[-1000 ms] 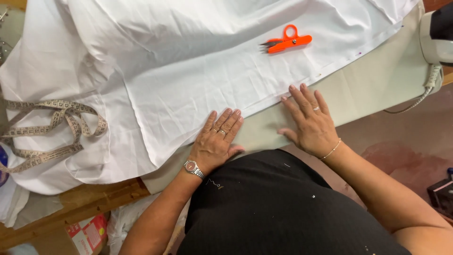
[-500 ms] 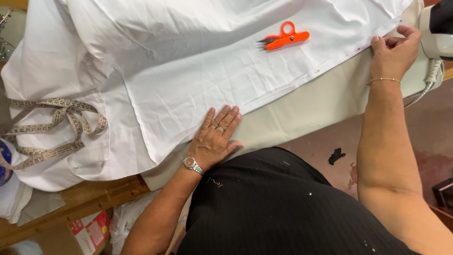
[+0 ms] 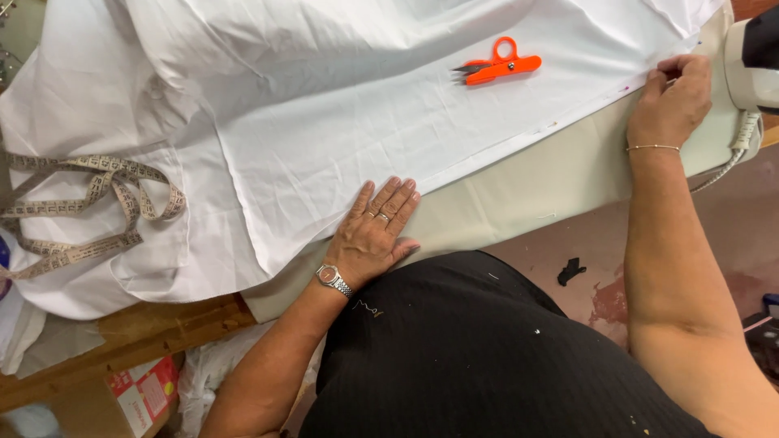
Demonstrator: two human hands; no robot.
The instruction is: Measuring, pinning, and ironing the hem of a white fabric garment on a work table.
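Hands apart on white cloth (image 3: 389, 113), I work its folded edge along the padded board (image 3: 552, 174). My left hand (image 3: 377, 231) lies flat and released, fingers together, palm pressing the cloth near the edge closest to my body. My right hand (image 3: 669, 101) reaches far along the same edge and pinches the fold between thumb and fingertips, close beside the iron (image 3: 751, 65). To do this well, I judge the left palm should hold firm while the right draws the edge taut and straight, so the fold lies even with no ripple between the 2 hands. The cloth is thin, matte and lightly creased, spread over the beige cover of the board. Orange snips (image 3: 497, 65) with a loop handle rest on the cloth, well apart from both hands. A limp printed tape measure (image 3: 97, 203) lies coiled at the left.
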